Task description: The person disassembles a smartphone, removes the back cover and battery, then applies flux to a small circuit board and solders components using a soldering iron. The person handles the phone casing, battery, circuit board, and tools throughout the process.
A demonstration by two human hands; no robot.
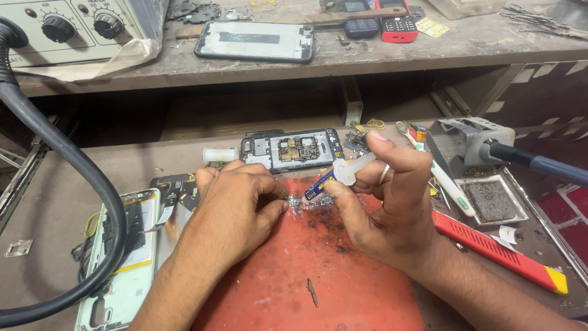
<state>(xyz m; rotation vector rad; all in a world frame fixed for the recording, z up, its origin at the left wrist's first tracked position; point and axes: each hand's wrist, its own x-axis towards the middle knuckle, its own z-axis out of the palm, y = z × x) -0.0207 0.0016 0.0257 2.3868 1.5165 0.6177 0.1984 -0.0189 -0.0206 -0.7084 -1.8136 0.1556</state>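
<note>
My right hand holds a small syringe with a blue label, its tip pointing down-left at a tiny metal part on the red work mat. My left hand rests on the mat, its fingertips pinching or steadying that small part. The thumb of my right hand sits on the plunger end. Just behind both hands lies an opened phone with its circuit board exposed.
An opened phone back with a battery lies at the left under a thick black hose. At the right stand a soldering iron in its holder, a sponge tray and a red tool. Phones lie on the upper shelf.
</note>
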